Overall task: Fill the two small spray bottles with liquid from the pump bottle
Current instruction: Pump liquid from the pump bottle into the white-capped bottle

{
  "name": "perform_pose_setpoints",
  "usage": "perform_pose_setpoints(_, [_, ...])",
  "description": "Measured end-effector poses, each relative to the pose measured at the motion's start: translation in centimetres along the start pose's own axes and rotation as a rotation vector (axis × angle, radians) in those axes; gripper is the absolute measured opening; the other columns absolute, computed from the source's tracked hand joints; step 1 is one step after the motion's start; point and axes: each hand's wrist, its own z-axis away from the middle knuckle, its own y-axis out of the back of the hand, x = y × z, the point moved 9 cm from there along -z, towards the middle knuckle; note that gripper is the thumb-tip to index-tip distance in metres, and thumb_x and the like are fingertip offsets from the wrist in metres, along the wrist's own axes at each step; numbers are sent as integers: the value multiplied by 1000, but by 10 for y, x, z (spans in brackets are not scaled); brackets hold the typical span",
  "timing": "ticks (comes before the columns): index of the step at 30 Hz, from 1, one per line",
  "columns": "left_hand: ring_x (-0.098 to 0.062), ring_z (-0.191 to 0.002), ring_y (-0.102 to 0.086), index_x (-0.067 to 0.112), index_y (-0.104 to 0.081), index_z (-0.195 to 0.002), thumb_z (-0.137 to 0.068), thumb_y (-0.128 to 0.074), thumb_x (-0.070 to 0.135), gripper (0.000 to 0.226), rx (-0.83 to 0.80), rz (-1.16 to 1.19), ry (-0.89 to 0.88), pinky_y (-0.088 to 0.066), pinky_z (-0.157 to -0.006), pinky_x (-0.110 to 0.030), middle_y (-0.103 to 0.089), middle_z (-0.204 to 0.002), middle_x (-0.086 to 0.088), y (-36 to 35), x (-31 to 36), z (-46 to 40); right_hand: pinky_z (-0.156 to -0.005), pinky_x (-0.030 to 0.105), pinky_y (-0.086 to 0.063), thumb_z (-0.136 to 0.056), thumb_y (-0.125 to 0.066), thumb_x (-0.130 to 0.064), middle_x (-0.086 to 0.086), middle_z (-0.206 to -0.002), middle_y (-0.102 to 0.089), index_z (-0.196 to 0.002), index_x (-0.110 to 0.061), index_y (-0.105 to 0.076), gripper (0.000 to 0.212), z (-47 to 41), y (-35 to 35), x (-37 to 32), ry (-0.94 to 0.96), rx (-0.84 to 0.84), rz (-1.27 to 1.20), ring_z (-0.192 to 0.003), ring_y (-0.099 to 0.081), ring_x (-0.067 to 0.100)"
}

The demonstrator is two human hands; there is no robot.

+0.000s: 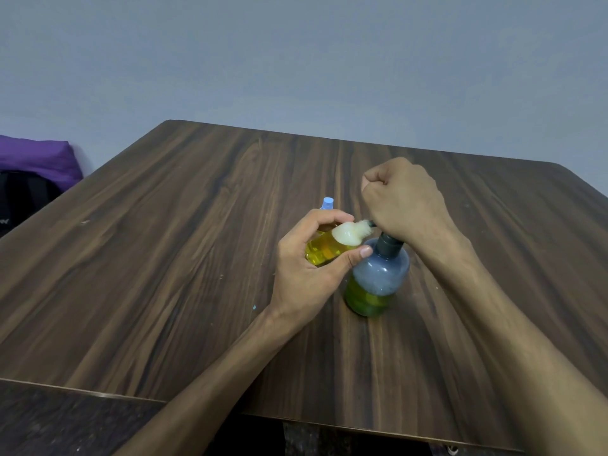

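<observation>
The left hand [309,271] is gripping a small clear spray bottle of yellow liquid [324,250], tilting its foamy mouth under the spout while the clenched right hand [404,202] is pressing down the grey pump bottle [378,278] near the middle of the wooden table [164,258].

No text, label, brand or number can be read anywhere in the view. The black bag [23,199] at the far left edge carries a few pale marks low on its side, but they are cut off by the frame and too blurred to make out. The pump bottle [378,278] shows no printed label.
</observation>
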Motion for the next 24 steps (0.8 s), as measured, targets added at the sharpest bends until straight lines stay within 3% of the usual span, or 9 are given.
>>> perform_pose_setpoints(7, [-10,-99,-70,24,-69,-113,-83,-91,7,41,-1,31,7,-55,-88,-23,-73,-107,10,-1,0,0,-53,33,-36,-86,-45,-7,-1,-50,-41,-52,-14,-43,34,1,2,-1,-5,16,-32,-50,-39,17])
perform_pose_setpoints(11, [-9,-100,-71,17,-70,-113,-82,-90,5,39,-14,57,19,-56,-88,-22,-74,-107,8,-5,-1,1,-58,47,-52,-78,-40,-14,7,-56,-49,-63,-3,-55,24,0,0,1,-27,-10,-86,-56,-45,21])
perform_pose_setpoints(14, [-9,-101,-72,17,-70,-113,-82,-89,10,37,-6,97,52,-56,-88,-21,-75,-108,6,-6,-4,2,-61,54,-57,-67,-37,-18,18,-62,-57,-74,3,-62,33,0,5,0,-53,7,-180,-57,-45,22])
perform_pose_setpoints(19, [-8,-102,-74,17,-70,-112,-81,-87,12,35,-6,178,104,-58,-90,-22,-77,-108,8,-8,-4,3,-72,50,-61,-76,-46,-10,6,-63,-71,-63,-17,-70,28,-1,7,1,-88,-47,-275,-60,-64,19])
perform_pose_setpoints(24, [-8,-104,-74,17,-70,-113,-82,-87,12,36,5,248,140,-58,-92,-22,-77,-110,5,-7,-6,1,-73,53,-63,-74,-46,-13,-4,-59,-69,-62,-18,-71,29,-1,3,1,-80,-86,-199,-69,-71,26])
